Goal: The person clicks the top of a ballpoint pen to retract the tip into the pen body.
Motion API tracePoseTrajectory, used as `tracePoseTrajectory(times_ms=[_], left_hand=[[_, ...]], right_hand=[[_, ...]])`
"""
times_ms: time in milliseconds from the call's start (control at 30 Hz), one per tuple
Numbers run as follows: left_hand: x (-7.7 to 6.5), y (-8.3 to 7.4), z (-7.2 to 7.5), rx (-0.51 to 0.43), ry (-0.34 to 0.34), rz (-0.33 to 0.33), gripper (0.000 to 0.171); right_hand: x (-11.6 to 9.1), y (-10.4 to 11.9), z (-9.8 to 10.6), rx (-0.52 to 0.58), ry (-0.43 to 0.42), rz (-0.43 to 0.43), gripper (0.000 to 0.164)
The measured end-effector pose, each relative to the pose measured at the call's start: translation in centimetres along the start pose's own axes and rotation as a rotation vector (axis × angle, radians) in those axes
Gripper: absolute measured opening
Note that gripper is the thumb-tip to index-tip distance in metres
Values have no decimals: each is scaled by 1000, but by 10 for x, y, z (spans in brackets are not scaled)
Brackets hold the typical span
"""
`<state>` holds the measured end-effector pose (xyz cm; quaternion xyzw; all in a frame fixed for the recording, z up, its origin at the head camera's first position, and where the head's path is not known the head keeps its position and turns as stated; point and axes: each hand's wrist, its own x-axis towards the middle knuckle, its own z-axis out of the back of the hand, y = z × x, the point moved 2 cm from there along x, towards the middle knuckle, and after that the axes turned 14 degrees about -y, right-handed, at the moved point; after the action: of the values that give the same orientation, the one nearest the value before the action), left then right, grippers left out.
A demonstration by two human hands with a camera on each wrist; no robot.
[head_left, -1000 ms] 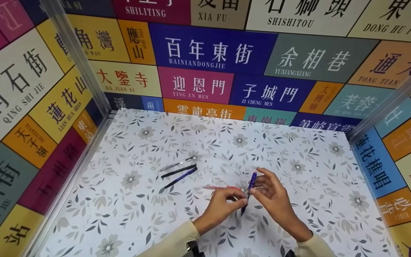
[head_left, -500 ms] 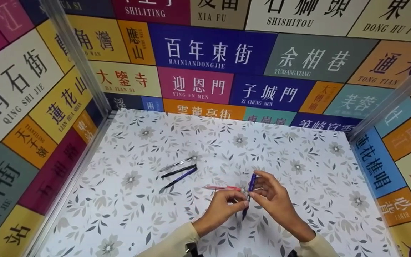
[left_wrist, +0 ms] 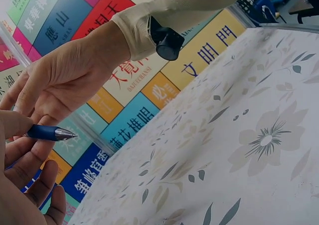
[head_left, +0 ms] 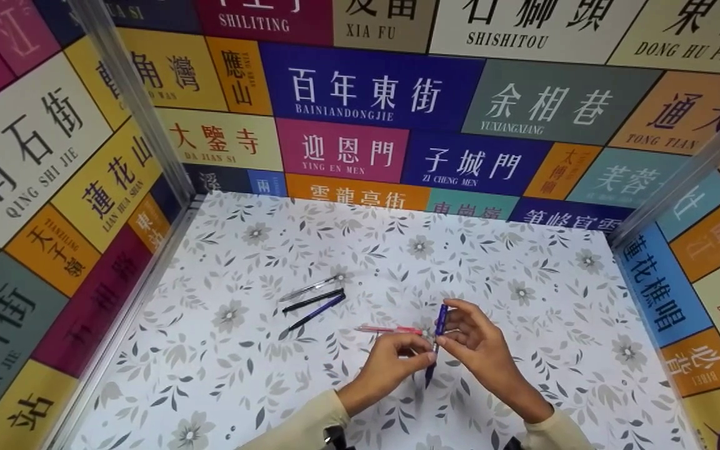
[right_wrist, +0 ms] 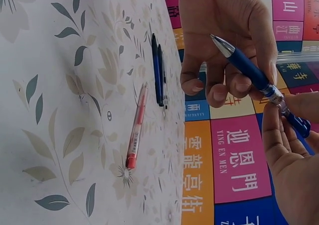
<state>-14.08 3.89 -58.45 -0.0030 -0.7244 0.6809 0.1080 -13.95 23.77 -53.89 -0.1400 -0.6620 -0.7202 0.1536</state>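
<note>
A blue ballpoint pen (right_wrist: pixel 249 68) with a silver cone tip is held between both hands, its tip pointing down toward the table in the head view. My left hand (head_left: pixel 391 361) pinches its lower barrel between thumb and fingers. Higher up, thumb and fingertips of my right hand (head_left: pixel 484 345) grip the clear section and the clip end. The right wrist view shows both hands' fingertips meeting near the pen's middle. Just beyond the left hand, a red pen (head_left: pixel 391 329) lies on the table, partly covered by that hand in the head view.
Left of the hands, a clear pen (head_left: pixel 310 287), a black pen (head_left: pixel 313 300) and a dark blue pen (head_left: pixel 317 311) lie close together on the floral tabletop (head_left: pixel 260 387). Walls with coloured street-name panels (head_left: pixel 372 87) stand behind and at both sides.
The right hand and the pen's upper end have come slightly down, and the pen's tip sits a little lower. Both hands keep their grip; the pens on the table have not moved.
</note>
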Motion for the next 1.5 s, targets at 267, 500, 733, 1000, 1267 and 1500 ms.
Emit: tracePoseTrajectory(times_ms=[267,500,733,1000,1267,1500], left_hand=[[-1,0,0,-17,-20,21,9],[-3,-1,-1,-13,-29,29,11],[-6,-1,-1,-41,-43,60,11],[-6,-1,-1,-29,-23,52,10],[-3,-3,0,-27,7,12,13],[-4,-2,1,-27,19,-10,14]], right_hand=[[1,-1,0,11,-4,-27,61],[2,-1,-1,42,4,-28,61],[1,-1,-2,67,15,-19,61],[0,-1,-1,62,18,-3,62],[1,-1,-1,43,9,-13,60],[0,-2,-1,51,28,2,61]])
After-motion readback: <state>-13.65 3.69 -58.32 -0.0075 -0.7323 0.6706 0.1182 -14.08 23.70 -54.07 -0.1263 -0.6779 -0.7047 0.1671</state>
